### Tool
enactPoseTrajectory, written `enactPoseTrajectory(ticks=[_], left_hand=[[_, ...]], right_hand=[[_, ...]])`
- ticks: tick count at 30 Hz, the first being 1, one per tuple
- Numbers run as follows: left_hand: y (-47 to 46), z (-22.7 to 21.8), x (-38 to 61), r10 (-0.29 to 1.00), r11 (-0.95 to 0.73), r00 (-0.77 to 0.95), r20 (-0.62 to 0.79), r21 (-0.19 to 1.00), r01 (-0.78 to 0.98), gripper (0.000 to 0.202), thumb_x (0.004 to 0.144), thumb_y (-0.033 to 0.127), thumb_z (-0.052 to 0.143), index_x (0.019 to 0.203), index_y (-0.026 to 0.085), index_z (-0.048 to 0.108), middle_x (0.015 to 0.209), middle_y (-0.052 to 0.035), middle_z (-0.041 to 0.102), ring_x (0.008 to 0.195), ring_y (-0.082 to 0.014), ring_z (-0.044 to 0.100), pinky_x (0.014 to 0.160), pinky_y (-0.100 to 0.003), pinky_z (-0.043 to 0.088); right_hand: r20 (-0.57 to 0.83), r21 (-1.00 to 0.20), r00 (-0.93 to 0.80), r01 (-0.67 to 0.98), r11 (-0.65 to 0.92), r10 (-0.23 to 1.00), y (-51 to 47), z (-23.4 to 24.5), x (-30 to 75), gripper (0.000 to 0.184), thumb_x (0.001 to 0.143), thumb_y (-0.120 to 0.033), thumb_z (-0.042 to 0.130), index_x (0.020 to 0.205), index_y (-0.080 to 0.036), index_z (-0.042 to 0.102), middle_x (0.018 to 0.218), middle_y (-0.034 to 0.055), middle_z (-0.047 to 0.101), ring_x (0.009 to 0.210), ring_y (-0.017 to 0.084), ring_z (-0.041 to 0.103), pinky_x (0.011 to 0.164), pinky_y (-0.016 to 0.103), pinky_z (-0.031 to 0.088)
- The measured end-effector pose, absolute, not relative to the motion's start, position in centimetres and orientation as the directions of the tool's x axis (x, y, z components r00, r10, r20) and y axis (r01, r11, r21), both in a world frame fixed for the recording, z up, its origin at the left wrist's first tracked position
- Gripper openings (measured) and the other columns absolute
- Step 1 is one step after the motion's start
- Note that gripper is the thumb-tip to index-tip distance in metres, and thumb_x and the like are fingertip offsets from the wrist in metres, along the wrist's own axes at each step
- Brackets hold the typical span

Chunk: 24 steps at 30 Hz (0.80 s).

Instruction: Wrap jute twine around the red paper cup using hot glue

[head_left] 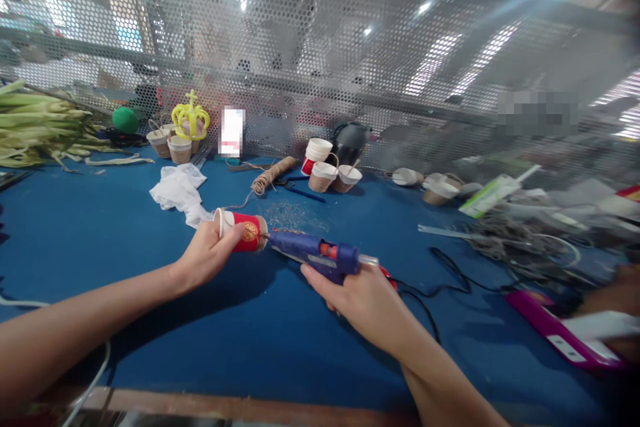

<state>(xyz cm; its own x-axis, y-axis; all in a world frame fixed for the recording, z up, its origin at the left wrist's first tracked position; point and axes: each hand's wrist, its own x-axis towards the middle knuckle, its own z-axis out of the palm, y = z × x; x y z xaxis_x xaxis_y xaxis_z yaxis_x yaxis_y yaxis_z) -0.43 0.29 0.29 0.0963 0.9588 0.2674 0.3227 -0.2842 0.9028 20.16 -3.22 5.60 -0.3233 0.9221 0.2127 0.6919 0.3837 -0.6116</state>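
My left hand point(207, 255) is closed round a red and white paper cup point(243, 232), tipped on its side with its mouth to the left. Brown twine wraps the base end of the cup, and a strand runs back to a twine roll point(274, 173). In my right hand point(363, 297) is a blue glue gun point(315, 253), with a clear glue stick poking out of its rear. Its nozzle meets or nearly meets the twine-wrapped end; I cannot tell if they touch. Crumpled white tissue point(177, 188) lies just behind my left hand.
Twine-covered cups point(323, 177) stand at the back beside scissors. A yellow crown-shaped item point(190, 119), green ball point(125, 120) and pale husks point(40, 123) are back left. A black cord point(450, 267) and purple power strip point(560, 333) lie right. Perforated metal mesh point(300, 47) closes the back.
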Motion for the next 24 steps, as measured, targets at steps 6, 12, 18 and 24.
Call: enactPoseTrajectory(ticks=[6,12,18,24], left_hand=[[-0.14,0.21,-0.52,0.860,-0.507,0.222,0.460,0.718,0.476,0.027,0.082,0.026,0.036,0.068,0.014,0.055,0.061,-0.0018,0.053,0.057,-0.0127,0.048,0.053,-0.024,0.040],[-0.32,0.20,-0.70,0.668,-0.726,0.361,0.651,0.463,0.508,0.026,0.081,0.017,0.038,0.059,0.016,0.052,0.048,-0.0007,0.050,0.068,-0.0173,0.056,0.062,-0.027,0.045],[-0.20,0.07,-0.76,0.540,-0.811,0.424,0.727,0.314,0.493,0.021,0.080,0.014,0.040,0.082,0.010,0.061,0.082,-0.0134,0.068,0.068,-0.0173,0.060,0.065,-0.030,0.048],[-0.06,-0.02,-0.82,0.496,-0.826,0.451,0.741,0.244,0.507,0.020,0.079,0.013,0.041,0.082,0.011,0.061,0.092,-0.0147,0.067,0.080,-0.0201,0.062,0.070,-0.032,0.048]], right_hand=[[0.227,-0.628,-0.308,0.679,0.380,0.924,-3.19,5.90,20.28,0.017,0.076,-0.028,0.049,0.074,-0.017,0.062,0.048,-0.0024,0.056,0.042,0.012,0.050,0.046,0.024,0.042],[0.226,-0.604,-0.322,0.694,0.392,0.919,-3.07,6.09,20.30,0.020,0.077,-0.027,0.047,0.067,-0.018,0.061,0.034,-0.0056,0.045,0.034,0.011,0.043,0.041,0.023,0.038],[0.232,-0.602,-0.318,0.696,0.392,0.919,-2.97,5.50,20.48,0.021,0.077,-0.029,0.048,0.063,-0.018,0.058,0.033,-0.0063,0.045,0.033,0.010,0.044,0.041,0.023,0.038],[0.223,-0.598,-0.332,0.696,0.397,0.917,-2.86,5.61,20.52,0.024,0.077,-0.029,0.047,0.056,-0.019,0.052,0.034,-0.0058,0.046,0.034,0.010,0.045,0.043,0.023,0.039]])
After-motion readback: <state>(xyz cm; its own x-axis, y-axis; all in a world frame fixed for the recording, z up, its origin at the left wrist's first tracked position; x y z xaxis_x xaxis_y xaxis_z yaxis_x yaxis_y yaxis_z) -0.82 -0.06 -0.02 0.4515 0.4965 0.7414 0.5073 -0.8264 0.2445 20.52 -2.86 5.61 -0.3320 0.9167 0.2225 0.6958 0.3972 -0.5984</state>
